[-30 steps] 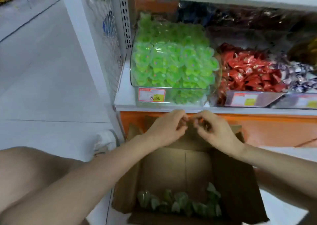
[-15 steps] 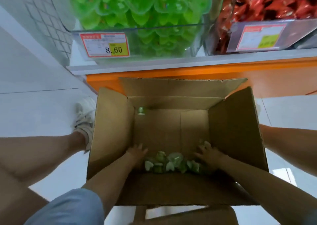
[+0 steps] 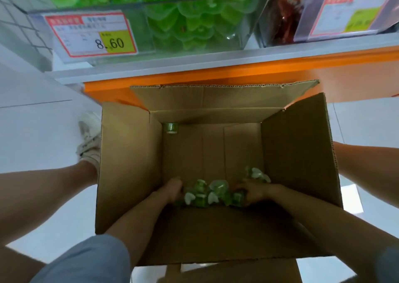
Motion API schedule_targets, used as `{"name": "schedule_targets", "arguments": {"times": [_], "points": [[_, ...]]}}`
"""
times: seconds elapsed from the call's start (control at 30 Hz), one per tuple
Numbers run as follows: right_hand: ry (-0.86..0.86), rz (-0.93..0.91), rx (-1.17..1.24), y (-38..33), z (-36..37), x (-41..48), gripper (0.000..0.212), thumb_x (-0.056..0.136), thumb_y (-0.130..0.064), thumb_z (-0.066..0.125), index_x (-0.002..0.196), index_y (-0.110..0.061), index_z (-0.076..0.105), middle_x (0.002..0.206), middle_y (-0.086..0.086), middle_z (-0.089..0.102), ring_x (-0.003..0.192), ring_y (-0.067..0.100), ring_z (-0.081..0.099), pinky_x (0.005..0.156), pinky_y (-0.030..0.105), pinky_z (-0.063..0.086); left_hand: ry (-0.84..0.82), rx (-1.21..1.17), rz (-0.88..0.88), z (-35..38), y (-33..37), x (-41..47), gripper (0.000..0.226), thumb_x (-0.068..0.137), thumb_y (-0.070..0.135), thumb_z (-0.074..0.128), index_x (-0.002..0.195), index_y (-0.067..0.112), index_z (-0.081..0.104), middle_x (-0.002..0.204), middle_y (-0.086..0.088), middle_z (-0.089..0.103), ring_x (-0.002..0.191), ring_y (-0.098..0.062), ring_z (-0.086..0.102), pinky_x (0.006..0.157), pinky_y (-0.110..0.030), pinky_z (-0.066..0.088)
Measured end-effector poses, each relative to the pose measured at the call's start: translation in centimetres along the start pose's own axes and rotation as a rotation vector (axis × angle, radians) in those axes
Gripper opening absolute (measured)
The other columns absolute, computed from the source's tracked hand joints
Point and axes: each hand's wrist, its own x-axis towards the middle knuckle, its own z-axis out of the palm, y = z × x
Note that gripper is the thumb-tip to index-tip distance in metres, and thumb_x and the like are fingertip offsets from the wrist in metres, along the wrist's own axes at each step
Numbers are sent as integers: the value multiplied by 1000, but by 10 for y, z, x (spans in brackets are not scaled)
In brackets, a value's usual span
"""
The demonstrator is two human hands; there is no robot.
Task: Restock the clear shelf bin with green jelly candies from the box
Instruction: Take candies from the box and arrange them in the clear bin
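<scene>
An open cardboard box (image 3: 129, 164) stands on the floor below the shelf. At its near bottom lies a small heap of green jelly candies (image 3: 212, 193). One more candy (image 3: 171, 128) lies alone in the far left corner. My left hand (image 3: 172, 188) and my right hand (image 3: 251, 193) are both down in the box. They press in on the heap from either side, fingers curled around candies. Above, the clear shelf bin (image 3: 194, 23) is packed with green candies behind a price label reading 8.60.
The orange shelf edge (image 3: 237, 75) runs just beyond the box. A bin of red-wrapped sweets (image 3: 285, 12) stands right of the clear bin. My legs flank the box, with a white shoe (image 3: 89, 140) at its left. The floor around is white tile.
A second ago both hands met at shelf height above the box. They have dropped into the box and closed in on the candy heap, and my view has tilted down.
</scene>
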Motion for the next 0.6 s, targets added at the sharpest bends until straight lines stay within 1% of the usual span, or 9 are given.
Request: {"name": "schedule_targets", "arguments": {"times": [0.07,0.2,0.23,0.27,0.33,0.4,0.43,0.47,0.6], "points": [[-14,2,38,-6,0,-3,65,86,-24,63,143,-32,33,153,1,17,140,27,22,109,33,29,43,-64,23,-7,8,-9,36,91,20,58,120,-1,57,126,-16,53,116,-29,52,96,-29,40],[15,3,67,-10,3,-2,62,82,-22,69,137,-29,41,151,2,25,134,24,32,107,34,35,155,-269,68,-23,26,-9,20,92,3,52,107,-3,64,112,-15,59,105,-23,56,76,-18,37],[31,-4,52,-11,4,-2,60,81,-24,70,134,-29,43,149,2,28,132,24,34,106,35,36,170,-317,78,-25,33,-8,19,91,2,53,104,-1,65,110,-15,59,106,-22,55,77,-17,36],[42,-5,38,-12,5,-2,57,80,-26,72,130,-29,45,147,2,31,130,24,37,105,36,37,186,-338,82,-25,38,-6,18,90,5,55,105,3,65,112,-13,57,113,-25,52,82,-19,36],[59,0,20,-13,8,-2,56,79,-28,73,128,-29,46,143,3,35,126,24,40,103,37,40,195,-271,59,-20,45,-4,32,90,19,58,121,13,56,133,-14,43,132,-33,32,103,-30,30],[67,21,-21,-12,10,-3,62,82,-30,70,136,-30,41,144,4,32,129,27,37,104,37,39,102,-190,-32,-13,47,-6,60,90,32,59,143,22,32,153,-14,12,142,-37,5,113,-42,16],[63,30,-38,-10,10,-4,63,83,-29,68,139,-32,38,145,4,29,131,29,34,105,38,37,65,-153,-44,-9,45,-5,69,89,35,59,147,25,22,156,-12,3,143,-37,-2,115,-45,11],[56,39,-43,-9,11,-4,64,84,-28,67,140,-35,36,147,4,25,134,30,31,107,38,36,39,-103,-32,-5,45,-4,74,89,37,59,148,27,17,157,-10,-1,143,-36,-3,115,-47,10],[22,45,-21,-5,9,-7,63,85,-24,66,140,-35,37,150,7,19,135,31,29,107,37,36,-18,129,98,1,58,2,77,88,36,59,149,30,12,156,-8,8,143,-33,5,115,-50,14]]}}
